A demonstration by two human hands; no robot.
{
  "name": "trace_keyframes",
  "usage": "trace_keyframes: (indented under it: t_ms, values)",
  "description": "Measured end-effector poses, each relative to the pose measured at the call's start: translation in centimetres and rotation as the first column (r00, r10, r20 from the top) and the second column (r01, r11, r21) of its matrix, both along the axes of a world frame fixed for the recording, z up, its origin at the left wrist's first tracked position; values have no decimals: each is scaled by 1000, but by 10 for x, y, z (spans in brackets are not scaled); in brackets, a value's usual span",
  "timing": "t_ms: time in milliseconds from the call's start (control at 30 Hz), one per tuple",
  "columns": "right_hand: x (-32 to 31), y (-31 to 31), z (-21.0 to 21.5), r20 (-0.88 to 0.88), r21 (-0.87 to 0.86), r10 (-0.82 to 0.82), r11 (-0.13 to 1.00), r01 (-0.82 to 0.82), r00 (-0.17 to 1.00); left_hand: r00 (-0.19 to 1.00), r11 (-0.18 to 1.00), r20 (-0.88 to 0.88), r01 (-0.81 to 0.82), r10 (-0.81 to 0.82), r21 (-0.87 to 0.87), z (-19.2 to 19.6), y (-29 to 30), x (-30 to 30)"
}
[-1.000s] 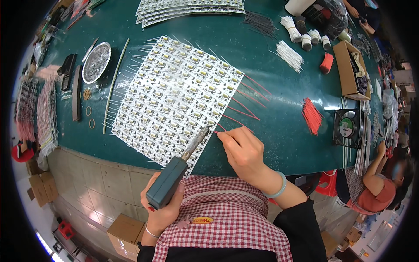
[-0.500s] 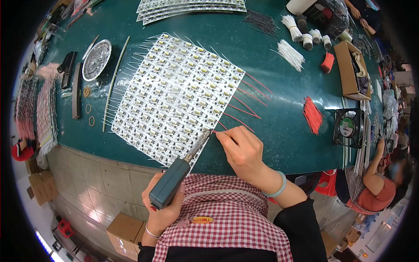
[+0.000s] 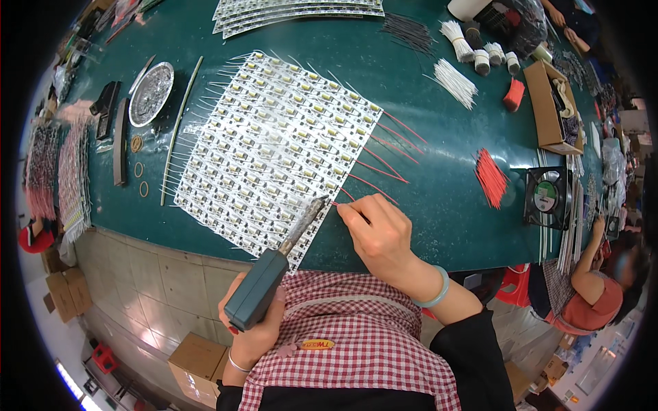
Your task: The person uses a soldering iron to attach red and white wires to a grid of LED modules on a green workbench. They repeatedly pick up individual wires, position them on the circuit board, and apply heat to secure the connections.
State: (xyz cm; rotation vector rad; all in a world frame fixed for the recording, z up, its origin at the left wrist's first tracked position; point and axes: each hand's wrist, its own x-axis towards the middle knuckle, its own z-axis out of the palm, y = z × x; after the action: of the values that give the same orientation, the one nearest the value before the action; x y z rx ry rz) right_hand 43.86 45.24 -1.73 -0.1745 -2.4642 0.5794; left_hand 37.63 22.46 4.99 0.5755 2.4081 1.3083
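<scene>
A large white circuit board panel (image 3: 274, 144), covered with rows of small parts, lies tilted on the green table. My left hand (image 3: 255, 329) is wrapped round the dark green handle of a soldering iron (image 3: 257, 291), whose tip rests at the panel's right edge. Close to that tip, my right hand (image 3: 378, 236) pinches a short red wire (image 3: 336, 203) against the edge. Several red wires (image 3: 384, 171) stick out from the same edge farther up. White wires (image 3: 179, 164) fan out along the panel's left side.
Loose red wires (image 3: 491, 179) lie to the right, beside a black fan (image 3: 547, 198). Behind them are white wire bundles (image 3: 455, 83) and a cardboard box (image 3: 548, 109). A foil dish (image 3: 151, 94) stands at left; stacked panels (image 3: 298, 15) lie at the back. A co-worker (image 3: 593, 294) sits at right.
The soldering iron and my left hand have shifted slightly left, its tip a bit farther up the panel's edge. My right hand has moved only a little and still pinches the wire.
</scene>
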Motion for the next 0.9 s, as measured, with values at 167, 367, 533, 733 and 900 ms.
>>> trace_keyframes:
  t_ms: [167, 367, 533, 733, 900]
  values:
    - [0, 0, 0, -1, 1, -2, 1000, 2, 1000, 1000, 1000, 11, 3, -3, 20, 2, 0, 0]
    - [0, 0, 0, 9, 5, -10, 1000, 10, 1000, 999, 1000, 50, 17, -16, -14, 3, -1, 0]
    - [0, -1, 0, 8, 2, -14, 1000, 14, 1000, 997, 998, 20, 69, -69, -7, -1, 1, -1]
    - [0, -1, -1, 2, 9, -11, 1000, 11, 1000, 997, 997, -17, 79, -79, -11, -4, 0, -1]
    - [0, 0, -1, -5, 13, -13, 1000, 14, 1000, 996, 996, 4, -88, 88, 33, -7, -6, 3]
